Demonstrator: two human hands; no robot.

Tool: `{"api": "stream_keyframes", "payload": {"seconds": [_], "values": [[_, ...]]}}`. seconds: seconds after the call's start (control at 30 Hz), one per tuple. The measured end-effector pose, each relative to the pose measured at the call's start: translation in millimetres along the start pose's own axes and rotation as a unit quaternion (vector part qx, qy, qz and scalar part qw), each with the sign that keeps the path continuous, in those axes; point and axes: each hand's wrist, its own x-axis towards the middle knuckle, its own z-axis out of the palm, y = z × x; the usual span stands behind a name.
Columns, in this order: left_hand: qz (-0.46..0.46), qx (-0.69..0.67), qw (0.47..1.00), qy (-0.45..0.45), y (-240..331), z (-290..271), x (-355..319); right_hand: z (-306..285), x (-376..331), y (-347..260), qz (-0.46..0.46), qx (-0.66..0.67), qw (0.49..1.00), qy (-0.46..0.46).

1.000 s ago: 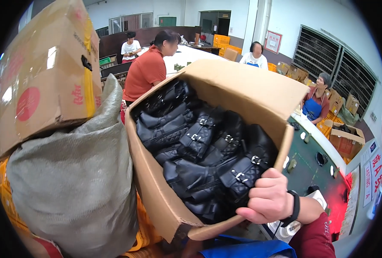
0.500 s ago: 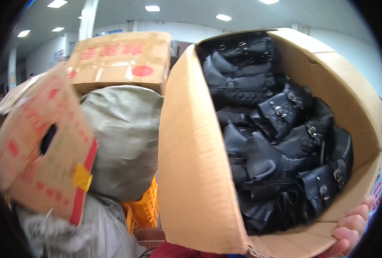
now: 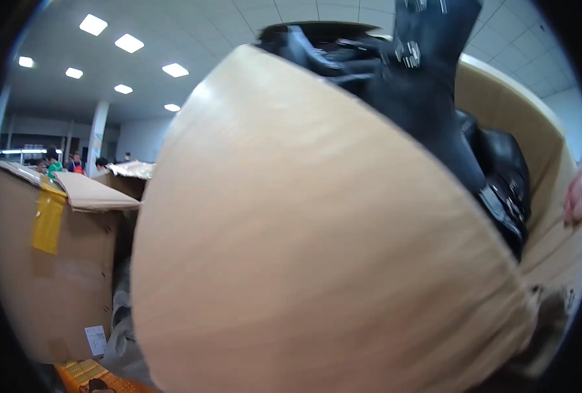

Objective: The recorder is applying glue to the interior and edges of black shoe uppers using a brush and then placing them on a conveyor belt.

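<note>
A big open cardboard box (image 3: 304, 249) is tipped up right in front of the camera, and its plain side wall fills most of the view. Black leather boots with metal buckles (image 3: 435, 98) stick out over its top edge and lie inside at the right. A sliver of my right hand (image 3: 574, 196) shows at the far right edge, fingers against the box's inner flap, gripping it. My left hand is hidden behind the box.
A second large cardboard box (image 3: 55, 288) with yellow tape and an open flap stands at the left. A grey sack (image 3: 117, 327) and an orange crate (image 3: 88, 376) lie below it. Several people (image 3: 55, 162) work far off at the left, near a white pillar (image 3: 96, 134).
The box has swung up and closer, so its outer wall now covers the view instead of its open inside. The view has turned upward toward the ceiling; less of my right hand shows.
</note>
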Motion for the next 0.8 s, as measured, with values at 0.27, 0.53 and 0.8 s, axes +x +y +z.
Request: {"api": "stream_keyframes", "payload": {"seconds": [0.27, 0.53, 0.8], "values": [[0.075, 0.044, 0.992, -0.092, 7.3, 29.2, 37.5, 172.8, -57.4, 119.2, 0.229, 0.326, 0.911, 0.107], [0.091, 0.340, 0.934, 0.054, 22.6, 56.2, 90.9, 365.3, -87.9, 159.2, 0.349, 0.481, 0.797, -0.107], [0.106, 0.360, 0.921, 0.101, 25.6, 19.3, 136.7, 492.7, -251.2, 92.0, 0.427, 0.616, 0.661, -0.007]]}}
